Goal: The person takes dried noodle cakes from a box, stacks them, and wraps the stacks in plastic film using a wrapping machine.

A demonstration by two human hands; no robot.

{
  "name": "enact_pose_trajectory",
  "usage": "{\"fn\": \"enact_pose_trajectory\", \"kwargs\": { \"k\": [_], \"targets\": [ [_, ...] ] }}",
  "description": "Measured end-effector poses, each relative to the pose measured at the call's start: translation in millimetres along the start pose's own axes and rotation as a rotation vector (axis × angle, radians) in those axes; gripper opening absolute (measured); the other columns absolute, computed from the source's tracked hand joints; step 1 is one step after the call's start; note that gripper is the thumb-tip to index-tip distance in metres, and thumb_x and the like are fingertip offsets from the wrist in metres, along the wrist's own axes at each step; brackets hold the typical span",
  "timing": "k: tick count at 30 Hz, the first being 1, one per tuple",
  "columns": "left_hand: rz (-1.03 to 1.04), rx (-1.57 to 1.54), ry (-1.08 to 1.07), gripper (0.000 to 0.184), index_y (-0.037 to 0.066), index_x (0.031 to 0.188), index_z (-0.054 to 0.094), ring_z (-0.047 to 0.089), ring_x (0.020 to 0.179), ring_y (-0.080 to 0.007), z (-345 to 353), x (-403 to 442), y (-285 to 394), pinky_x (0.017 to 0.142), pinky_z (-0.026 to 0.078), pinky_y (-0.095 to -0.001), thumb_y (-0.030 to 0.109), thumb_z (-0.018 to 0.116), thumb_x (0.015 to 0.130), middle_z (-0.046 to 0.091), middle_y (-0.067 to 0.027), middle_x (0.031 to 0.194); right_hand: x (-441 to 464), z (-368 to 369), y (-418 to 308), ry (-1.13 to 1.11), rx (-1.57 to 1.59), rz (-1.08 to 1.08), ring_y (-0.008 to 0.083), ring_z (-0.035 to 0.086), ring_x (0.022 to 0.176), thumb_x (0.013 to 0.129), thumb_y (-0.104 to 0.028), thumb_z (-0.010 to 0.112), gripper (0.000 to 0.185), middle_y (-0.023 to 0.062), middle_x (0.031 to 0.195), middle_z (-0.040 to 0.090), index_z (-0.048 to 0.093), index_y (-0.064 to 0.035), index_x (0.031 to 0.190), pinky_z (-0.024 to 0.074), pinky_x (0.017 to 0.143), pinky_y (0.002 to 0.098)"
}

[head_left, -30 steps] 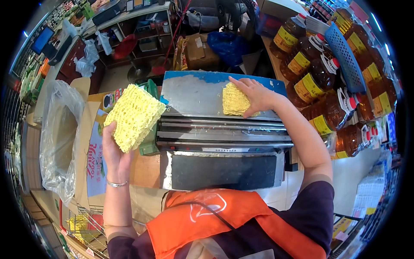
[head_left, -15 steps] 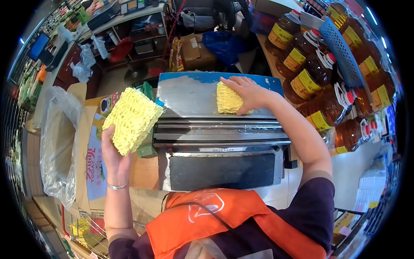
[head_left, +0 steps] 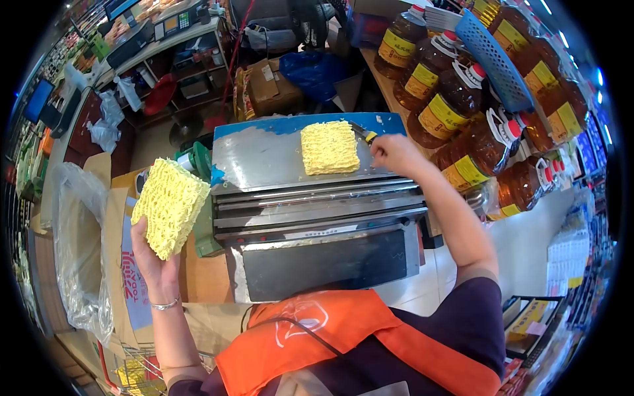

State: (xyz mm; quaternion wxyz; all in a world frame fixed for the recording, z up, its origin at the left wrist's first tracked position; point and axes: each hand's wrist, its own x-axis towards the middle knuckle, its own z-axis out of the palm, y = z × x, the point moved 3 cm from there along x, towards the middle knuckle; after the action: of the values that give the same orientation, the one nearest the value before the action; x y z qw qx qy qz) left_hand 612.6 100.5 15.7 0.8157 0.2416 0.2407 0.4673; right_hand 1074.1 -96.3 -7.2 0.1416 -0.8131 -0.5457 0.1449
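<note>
My left hand (head_left: 158,254) is closed around the lower edge of a thick, pale yellow block of dried noodles (head_left: 170,206), held up left of the metal sealing machine. A second dried noodle block (head_left: 329,148) lies flat on the machine's metal top (head_left: 257,155). To the right of that block, my right hand (head_left: 397,156) has its fingers curled in at the end of a black-and-yellow tool (head_left: 367,135), which looks like a utility knife. The tool's dark end points toward the block's upper right corner, and the fingers hide the rest of its handle.
Large oil bottles (head_left: 441,115) and a blue plastic basket (head_left: 495,59) crowd the right side. An open carton (head_left: 117,264) with a clear plastic bag (head_left: 79,244) stands at left. Below the metal top is a dark plate (head_left: 323,264). Behind are a brown box (head_left: 272,86) and a blue bag (head_left: 317,74).
My right hand has left the noodle block on the machine and moved right, its fingers now curled. The black-and-yellow tool has come into sight. The view has shifted; my left hand still holds its block.
</note>
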Motion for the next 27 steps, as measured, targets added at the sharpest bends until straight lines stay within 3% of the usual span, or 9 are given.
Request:
{"fn": "enact_pose_trajectory", "kwargs": {
  "k": [2,10,14,15,18,19,22,24,27],
  "targets": [
    [0.000,0.026,-0.013,0.052,-0.002,0.139,0.040,0.055,0.123,-0.0290,10,2,-5,0.106,0.045,-0.0416,0.019,0.056,0.094,0.052,-0.0172,0.138,-10,25,7,0.178,0.021,-0.066,0.0331,0.066,0.080,0.072,-0.014,0.074,0.015,0.0145,0.081,0.068,0.068,-0.0041,0.081,0.0523,0.072,0.0400],
    [-0.041,0.239,-0.021,0.052,0.000,0.139,0.041,0.055,0.123,-0.0264,42,19,-35,0.104,0.046,-0.0387,0.021,0.057,0.093,0.053,-0.0147,0.138,-7,19,1,0.149,0.065,-0.049,0.0366,0.065,0.078,0.077,-0.007,0.064,0.007,0.0182,0.081,0.067,0.068,-0.0034,0.081,0.0523,0.071,0.0420],
    [-0.168,0.238,-0.126,0.050,0.001,0.136,0.045,0.055,0.123,-0.0264,68,46,-71,0.104,0.046,-0.0379,0.021,0.060,0.092,0.054,-0.0142,0.135,7,-8,-32,0.214,0.500,0.037,0.0195,0.067,0.067,0.085,-0.016,0.064,0.018,0.0108,0.070,0.068,0.069,0.0013,0.087,0.0522,0.065,0.0333],
    [-0.205,0.248,-0.138,0.051,0.001,0.136,0.045,0.055,0.123,-0.0261,78,53,-83,0.105,0.045,-0.0377,0.022,0.062,0.092,0.054,-0.0143,0.135,17,-2,-29,0.132,0.618,0.016,0.0126,0.065,0.075,0.093,-0.025,0.062,0.032,0.0084,0.083,0.069,0.067,0.0039,0.105,0.0525,0.069,0.0287],
    [-0.317,0.261,-0.219,0.054,0.000,0.135,0.045,0.056,0.121,-0.0257,111,75,-122,0.106,0.044,-0.0374,0.024,0.065,0.091,0.055,-0.0151,0.134,17,4,-58,0.089,1.215,0.044,0.0143,0.064,0.088,0.097,-0.030,0.059,0.045,0.0109,0.104,0.067,0.056,0.0041,0.127,0.0530,0.076,0.0282],
    [-0.337,0.274,-0.286,0.055,-0.001,0.135,0.045,0.056,0.120,-0.0247,122,80,-136,0.106,0.044,-0.0363,0.026,0.066,0.091,0.056,-0.0149,0.133,14,3,-62,-0.003,1.295,0.039,0.0143,0.061,0.097,0.099,-0.035,0.057,0.058,0.0105,0.117,0.062,0.043,0.0031,0.140,0.0529,0.081,0.0282],
    [-0.371,0.322,-0.320,0.047,-0.004,0.129,0.051,0.059,0.117,-0.0211,140,99,-176,0.101,0.046,-0.0344,0.028,0.060,0.097,0.059,-0.0139,0.128,6,8,-62,0.034,1.339,0.040,0.0140,0.062,0.098,0.099,-0.033,0.057,0.054,0.0090,0.117,0.062,0.046,0.0018,0.138,0.0530,0.081,0.0288],
    [-0.301,0.387,-0.314,0.047,-0.006,0.123,0.055,0.060,0.108,-0.0188,147,108,-194,0.095,0.046,-0.0309,0.030,0.065,0.094,0.062,-0.0133,0.121,3,8,-52,0.076,1.356,0.071,0.0132,0.062,0.100,0.100,-0.032,0.056,0.051,0.0073,0.119,0.062,0.047,-0.0002,0.138,0.0532,0.080,0.0281],
    [-0.204,0.615,-0.311,0.045,-0.005,0.123,0.056,0.059,0.110,-0.0159,154,120,-213,0.096,0.045,-0.0293,0.031,0.061,0.097,0.063,-0.0108,0.120,0,11,-31,0.097,1.367,0.142,0.0120,0.061,0.103,0.101,-0.029,0.053,0.048,0.0064,0.121,0.061,0.046,-0.0007,0.139,0.0539,0.079,0.0268]
  ]
}}
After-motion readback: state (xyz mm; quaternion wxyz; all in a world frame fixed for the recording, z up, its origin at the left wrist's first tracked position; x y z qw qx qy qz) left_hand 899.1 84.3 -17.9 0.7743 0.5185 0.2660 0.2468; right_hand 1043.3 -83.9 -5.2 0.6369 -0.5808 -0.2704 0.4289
